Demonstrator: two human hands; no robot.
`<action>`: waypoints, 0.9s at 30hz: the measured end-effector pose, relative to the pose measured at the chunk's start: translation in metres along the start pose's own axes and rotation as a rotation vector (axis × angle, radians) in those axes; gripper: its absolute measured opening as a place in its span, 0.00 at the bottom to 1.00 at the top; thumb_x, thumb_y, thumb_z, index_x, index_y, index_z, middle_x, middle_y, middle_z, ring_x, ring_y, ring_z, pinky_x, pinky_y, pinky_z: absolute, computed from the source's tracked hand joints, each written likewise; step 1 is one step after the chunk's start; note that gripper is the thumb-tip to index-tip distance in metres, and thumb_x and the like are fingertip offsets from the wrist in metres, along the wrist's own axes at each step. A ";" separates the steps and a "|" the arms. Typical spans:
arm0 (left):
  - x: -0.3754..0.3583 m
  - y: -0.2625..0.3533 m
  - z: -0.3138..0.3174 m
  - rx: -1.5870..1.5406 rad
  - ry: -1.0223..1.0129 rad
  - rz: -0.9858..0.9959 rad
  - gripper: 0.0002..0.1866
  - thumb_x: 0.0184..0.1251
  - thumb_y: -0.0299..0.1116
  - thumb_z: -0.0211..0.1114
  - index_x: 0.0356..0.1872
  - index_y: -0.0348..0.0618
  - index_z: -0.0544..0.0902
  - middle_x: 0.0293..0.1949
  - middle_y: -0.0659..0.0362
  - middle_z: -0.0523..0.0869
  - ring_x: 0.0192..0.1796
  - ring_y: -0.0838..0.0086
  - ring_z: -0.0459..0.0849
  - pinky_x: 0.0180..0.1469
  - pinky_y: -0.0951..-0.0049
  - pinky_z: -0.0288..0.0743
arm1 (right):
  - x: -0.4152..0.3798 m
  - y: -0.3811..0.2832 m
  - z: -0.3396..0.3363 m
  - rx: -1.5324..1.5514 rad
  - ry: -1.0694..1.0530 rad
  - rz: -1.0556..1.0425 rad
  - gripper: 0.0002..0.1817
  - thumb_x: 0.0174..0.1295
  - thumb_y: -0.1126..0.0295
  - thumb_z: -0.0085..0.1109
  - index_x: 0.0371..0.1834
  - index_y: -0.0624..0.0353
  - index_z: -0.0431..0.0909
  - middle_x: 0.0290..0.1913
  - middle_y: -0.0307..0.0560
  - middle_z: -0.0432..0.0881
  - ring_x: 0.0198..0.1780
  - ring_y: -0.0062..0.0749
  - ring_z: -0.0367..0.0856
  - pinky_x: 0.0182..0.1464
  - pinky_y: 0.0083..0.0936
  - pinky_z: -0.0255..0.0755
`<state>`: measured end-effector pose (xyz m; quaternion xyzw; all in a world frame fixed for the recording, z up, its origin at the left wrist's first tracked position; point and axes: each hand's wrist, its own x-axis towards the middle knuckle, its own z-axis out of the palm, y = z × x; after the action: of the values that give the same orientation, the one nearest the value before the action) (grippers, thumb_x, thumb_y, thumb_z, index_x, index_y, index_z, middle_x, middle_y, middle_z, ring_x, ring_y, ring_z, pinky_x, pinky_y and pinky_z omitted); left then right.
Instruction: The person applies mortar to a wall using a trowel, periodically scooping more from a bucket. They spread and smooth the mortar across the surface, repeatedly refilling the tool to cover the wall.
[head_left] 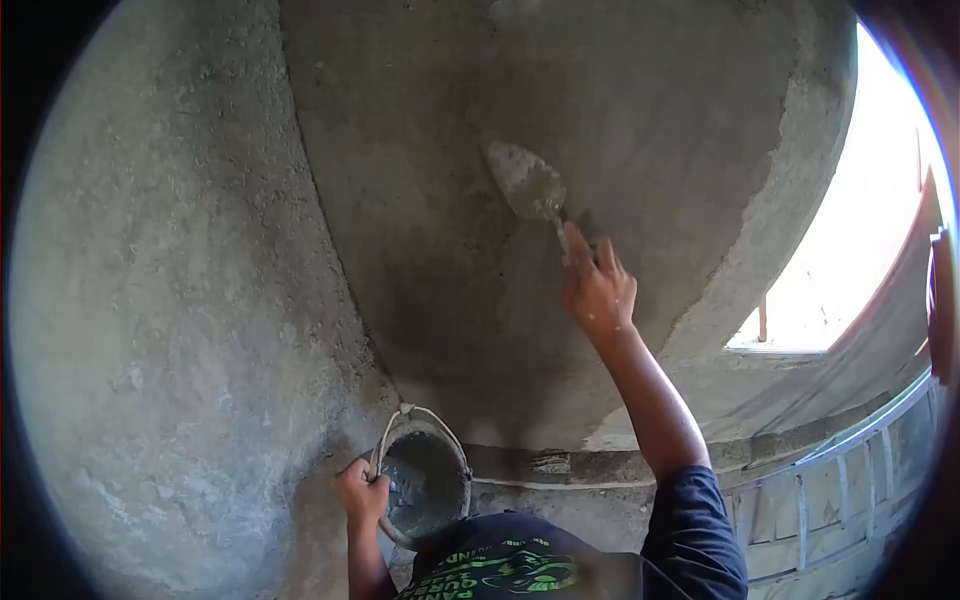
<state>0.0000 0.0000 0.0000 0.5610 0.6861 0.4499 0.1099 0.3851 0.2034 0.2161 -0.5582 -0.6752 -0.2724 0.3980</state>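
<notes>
My right hand (602, 290) is wrapped round the handle of a pointed trowel (530, 184), whose blade is up against the grey plastered wall (640, 120) and has pale mortar on it. Low in the view, my left hand (362, 491) grips the rim or handle of a round bucket (432, 488). Wet grey mix lies inside the bucket, and its looped handle stands up on the far side. Darker patches mark the wall around and below the trowel.
A rough wall (170, 300) meets the smoother one in a corner at the left. Bright light comes through a window opening (850, 220) at the right. Below it, a metal ladder (840, 490) lies along the lower right. A ledge (550, 465) runs along the wall's foot.
</notes>
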 end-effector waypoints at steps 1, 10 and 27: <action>0.000 0.002 -0.003 -0.004 0.013 0.011 0.14 0.40 0.24 0.65 0.16 0.39 0.65 0.13 0.51 0.70 0.16 0.59 0.68 0.24 0.58 0.62 | -0.010 0.002 0.001 0.025 -0.031 -0.037 0.32 0.60 0.66 0.66 0.72 0.36 0.75 0.49 0.51 0.80 0.40 0.50 0.86 0.35 0.45 0.82; -0.007 0.003 0.002 0.016 -0.005 -0.007 0.14 0.38 0.24 0.67 0.16 0.39 0.67 0.14 0.52 0.70 0.16 0.58 0.68 0.24 0.58 0.62 | 0.047 -0.001 -0.040 0.141 0.101 0.018 0.25 0.65 0.67 0.61 0.68 0.41 0.77 0.43 0.45 0.79 0.36 0.44 0.86 0.33 0.41 0.81; -0.013 0.007 -0.008 0.015 0.003 -0.004 0.14 0.39 0.25 0.66 0.16 0.38 0.65 0.13 0.50 0.67 0.15 0.60 0.63 0.23 0.58 0.61 | 0.021 0.000 -0.043 0.202 0.031 0.026 0.29 0.63 0.66 0.66 0.70 0.38 0.76 0.44 0.46 0.81 0.36 0.45 0.86 0.34 0.43 0.80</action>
<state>0.0037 -0.0155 0.0053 0.5596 0.6910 0.4453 0.1057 0.3936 0.1799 0.2565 -0.5199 -0.6855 -0.2063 0.4660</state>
